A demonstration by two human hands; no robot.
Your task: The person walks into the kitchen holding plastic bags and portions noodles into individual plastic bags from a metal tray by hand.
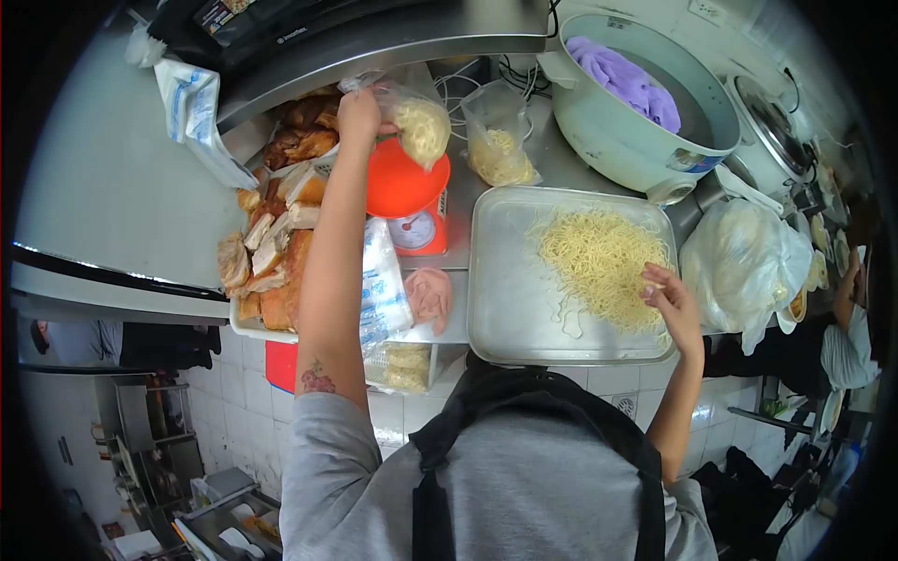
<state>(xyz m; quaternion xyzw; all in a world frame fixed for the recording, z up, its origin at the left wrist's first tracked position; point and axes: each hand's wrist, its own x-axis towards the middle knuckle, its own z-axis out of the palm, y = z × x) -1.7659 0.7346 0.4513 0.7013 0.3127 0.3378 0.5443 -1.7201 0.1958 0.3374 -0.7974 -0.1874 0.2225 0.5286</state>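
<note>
My left hand [360, 117] grips the top of a clear plastic bag of noodles [421, 131], which hangs over the orange-red pan of a kitchen scale [400, 187]. Whether the bag's bottom touches the pan I cannot tell. At the right edge of the pile of thin yellow noodles [599, 262], my right hand [672, 299] hovers with fingers slightly bent and apart, holding nothing visible. The pile lies on the right part of a metal tray [500, 280]. Behind the tray stands another clear bag with noodles [500, 154].
Chunks of cooked meat [271, 243] fill a container at left, beside a stack of plastic bags [382, 280] and a pink cloth [428, 297]. A large pot [599, 122] holds a purple cloth [627, 84]. A full white plastic bag [744, 257] stands right; another person [847, 346] is beyond.
</note>
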